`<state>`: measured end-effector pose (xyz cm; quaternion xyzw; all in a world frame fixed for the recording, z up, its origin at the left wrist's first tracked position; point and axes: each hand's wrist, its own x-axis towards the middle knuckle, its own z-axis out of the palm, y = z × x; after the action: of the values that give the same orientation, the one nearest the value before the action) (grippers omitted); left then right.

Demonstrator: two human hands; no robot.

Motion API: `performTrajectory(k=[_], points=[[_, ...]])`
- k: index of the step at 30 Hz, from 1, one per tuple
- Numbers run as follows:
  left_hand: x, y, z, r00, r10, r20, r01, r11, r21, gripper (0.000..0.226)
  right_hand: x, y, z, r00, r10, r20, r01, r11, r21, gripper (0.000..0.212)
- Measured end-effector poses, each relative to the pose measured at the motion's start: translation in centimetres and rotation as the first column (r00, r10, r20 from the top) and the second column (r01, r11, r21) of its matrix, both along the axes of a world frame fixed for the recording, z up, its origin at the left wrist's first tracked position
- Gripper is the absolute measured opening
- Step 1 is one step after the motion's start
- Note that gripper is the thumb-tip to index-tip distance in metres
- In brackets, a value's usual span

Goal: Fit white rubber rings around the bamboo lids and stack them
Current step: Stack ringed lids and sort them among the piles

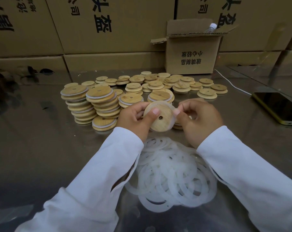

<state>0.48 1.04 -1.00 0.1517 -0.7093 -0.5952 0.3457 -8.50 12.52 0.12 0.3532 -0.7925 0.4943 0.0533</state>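
I am holding one bamboo lid (160, 117) up above the table (41, 134), between the finished stacks (91, 104) and the pile of loose rings (172, 173) lying under my wrists. My left hand (133, 117) is gripping the lid by its edge, thumb pressing on the face. My right hand (198, 118) is pinching the white rubber ring (173, 123) at the lid's right rim and stretching it on. The ring seems only partly seated. If I am pulling too hard on one side, it may be slipping off the opposite edge or snapping back. It could also be twisting as it goes on, leaving it sitting unevenly. The tall stacks are leaning a little, so setting this lid down carelessly risks toppling them into the unfitted lids (175, 82) behind.
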Motion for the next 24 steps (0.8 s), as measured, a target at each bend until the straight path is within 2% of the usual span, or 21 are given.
performTrajectory(k=[8, 15, 24], points=[[0.03, -0.26, 0.23, 1.000, -0.008, -0.016, 0.007, 0.997, -0.077, 0.015, -0.33, 0.17, 0.39, 0.995, 0.035, 0.094, -0.034, 0.999, -0.020, 0.021], [0.12, -0.33, 0.47, 1.000, 0.008, -0.021, -0.010, 0.997, -0.080, 0.012, -0.19, 0.26, 0.50, 0.994, 0.047, 0.097, -0.048, 0.999, 0.007, 0.017], [-0.19, 0.12, 0.17, 0.996, 0.091, -0.014, -0.089, 0.990, 0.109, 0.006, 0.58, -0.16, -0.23, 0.976, 0.066, 0.209, -0.034, 0.987, -0.155, 0.010]])
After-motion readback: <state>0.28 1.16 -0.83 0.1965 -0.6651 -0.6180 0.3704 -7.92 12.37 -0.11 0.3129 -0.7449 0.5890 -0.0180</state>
